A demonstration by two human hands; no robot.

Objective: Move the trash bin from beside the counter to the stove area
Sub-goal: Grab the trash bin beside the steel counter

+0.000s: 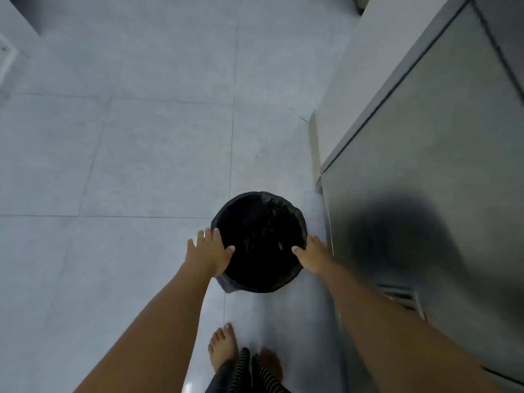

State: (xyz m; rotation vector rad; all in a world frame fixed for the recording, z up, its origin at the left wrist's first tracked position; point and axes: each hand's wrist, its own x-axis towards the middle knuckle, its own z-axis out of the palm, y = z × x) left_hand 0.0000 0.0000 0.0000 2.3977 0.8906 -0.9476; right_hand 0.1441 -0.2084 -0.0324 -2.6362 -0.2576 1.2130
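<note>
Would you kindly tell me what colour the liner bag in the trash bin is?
Black; the liner bag shows best in the head view.

**No readable text anywhere**

No letters, numbers, brand marks or signs readable in this view. Checked each surface that could carry a label:

- trash bin (259,242): dark liner, no print or logo visible.
- steel cabinet (431,171): plain brushed metal, no badge or sticker legible.
- floor tiles (127,137): blank grey, only grout lines.
- white panel (7,56) at far left edge: too blurred and cropped to tell any marking.
- striped trousers (243,373): pattern only, no wording.

Frame soft from motion blur.
</note>
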